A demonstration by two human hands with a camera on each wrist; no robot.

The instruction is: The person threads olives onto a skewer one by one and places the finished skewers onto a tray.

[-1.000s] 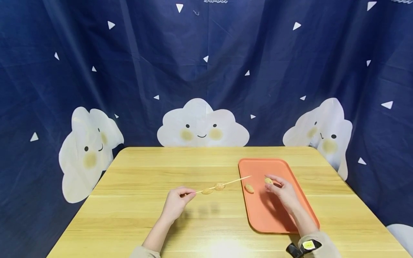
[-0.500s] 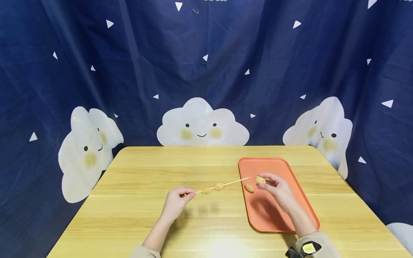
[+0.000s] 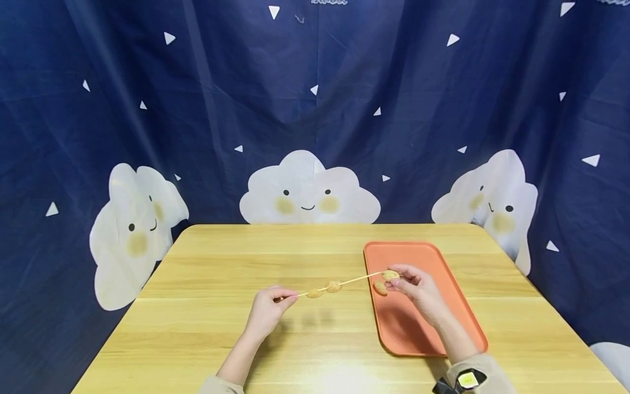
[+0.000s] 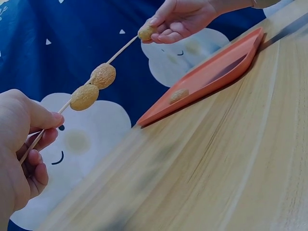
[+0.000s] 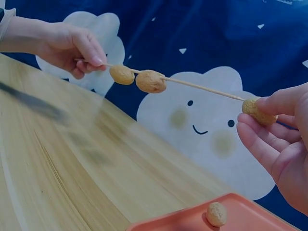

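Note:
My left hand pinches the near end of a thin wooden skewer between thumb and fingers. Two golden-brown, wrinkled oval balls, a smooth-looking one and a rougher one, sit threaded side by side on it, just beyond the fingers. Over the tray, my right hand holds a third oval ball between thumb and fingertips. The skewer's far tip meets that ball's end; whether it has pierced the ball I cannot tell. Below, one more oval ball lies in the orange tray.
A light wood table lies beneath both hands, which are raised above it. Behind it hangs a dark blue curtain with white clouds. A watch-like device is on the right wrist.
My right hand has moved left with its oval ball, from over the tray's middle to the skewer's tip. The left hand and skewer have stayed nearly still.

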